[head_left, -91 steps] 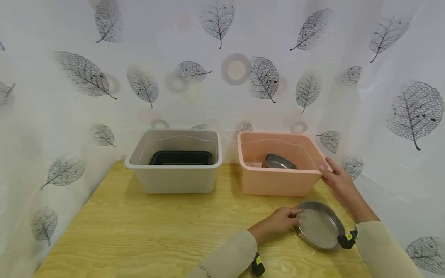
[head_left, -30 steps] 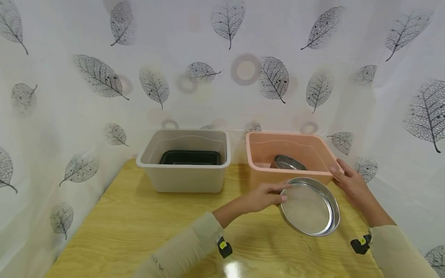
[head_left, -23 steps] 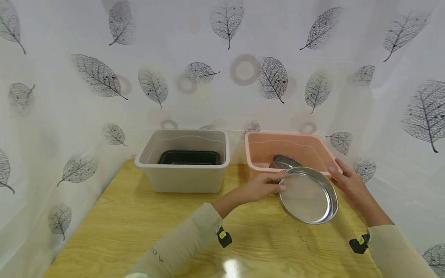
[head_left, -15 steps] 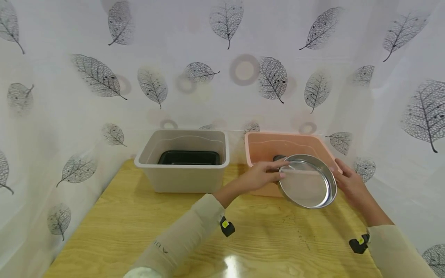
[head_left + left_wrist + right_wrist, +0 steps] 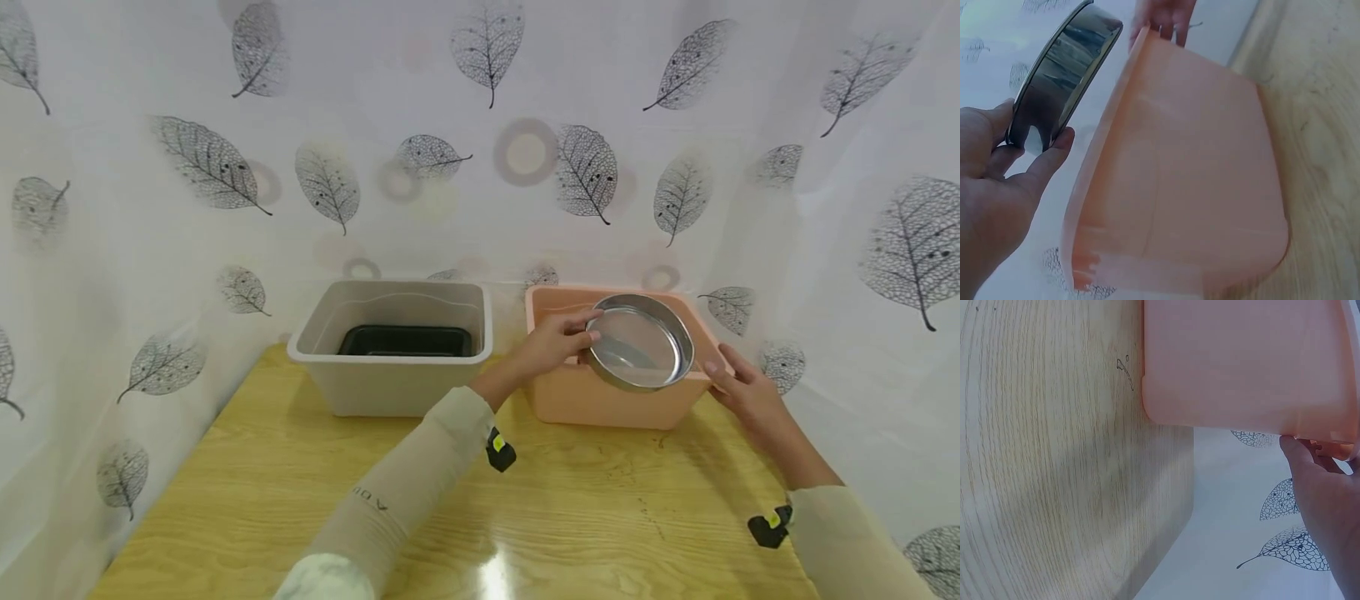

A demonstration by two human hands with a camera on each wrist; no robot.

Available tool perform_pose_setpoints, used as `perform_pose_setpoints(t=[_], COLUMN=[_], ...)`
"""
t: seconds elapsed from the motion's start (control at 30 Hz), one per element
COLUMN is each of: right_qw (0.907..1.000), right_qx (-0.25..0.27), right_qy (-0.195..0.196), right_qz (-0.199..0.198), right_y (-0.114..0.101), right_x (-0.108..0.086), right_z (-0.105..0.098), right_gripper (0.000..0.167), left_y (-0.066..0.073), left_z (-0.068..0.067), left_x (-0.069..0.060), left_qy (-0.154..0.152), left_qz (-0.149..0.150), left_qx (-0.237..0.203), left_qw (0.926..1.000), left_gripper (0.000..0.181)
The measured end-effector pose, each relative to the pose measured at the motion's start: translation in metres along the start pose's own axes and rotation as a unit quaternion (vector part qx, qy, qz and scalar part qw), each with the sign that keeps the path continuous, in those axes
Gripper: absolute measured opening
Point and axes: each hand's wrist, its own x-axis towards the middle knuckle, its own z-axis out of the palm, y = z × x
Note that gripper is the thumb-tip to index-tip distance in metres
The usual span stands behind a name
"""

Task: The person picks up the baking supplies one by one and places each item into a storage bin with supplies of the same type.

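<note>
My left hand (image 5: 553, 343) pinches the left rim of a round metal sieve (image 5: 678, 354), thumb and fingers on either side. The sieve is tilted above the front rim of the pink plastic bin (image 5: 600, 402), whose edge shows through the fine mesh. In the left wrist view the shiny sieve wall (image 5: 1063, 72) stands over the bin (image 5: 1179, 156), apart from it. My right hand (image 5: 753, 404) grips the bin's right rim; the right wrist view shows the thumb under the lip. Another round metal piece inside the bin is mostly hidden behind the sieve.
To the left stands a grey plastic bin (image 5: 397, 387) with a black rectangular tray (image 5: 405, 341) inside. Both bins rest on a wooden table (image 5: 570, 525). Behind hangs a white leaf-print curtain (image 5: 465, 225). Dark specks lie on the table before the pink bin.
My left hand has lifted the sieve off the table, raised it, and carried it away from me over the pink bin's front rim. The right hand keeps its grip on that bin.
</note>
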Motion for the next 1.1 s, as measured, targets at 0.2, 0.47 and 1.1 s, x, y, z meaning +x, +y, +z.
perform_pose_setpoints(t=[0.2,0.47,1.1], right_qw=[0.9998,0.9999,0.9999], right_qx=[-0.007,0.007,0.013], right_qy=[0.009,0.01,0.008], right_qz=[0.014,0.004,0.007], right_y=[0.0,0.001,-0.002], right_x=[0.001,-0.001,-0.001], right_z=[0.002,0.002,0.002], right_gripper=[0.081,0.08,0.08], left_y=[-0.008,-0.014,-0.029], left_z=[-0.01,-0.013,-0.01], left_x=[0.01,0.028,0.062], left_qy=[0.03,0.061,0.03], left_qz=[-0.008,-0.023,-0.091], left_qx=[0.008,0.026,0.109], left_qw=[0.9995,0.9975,0.9895], left_gripper=[0.052,0.049,0.049])
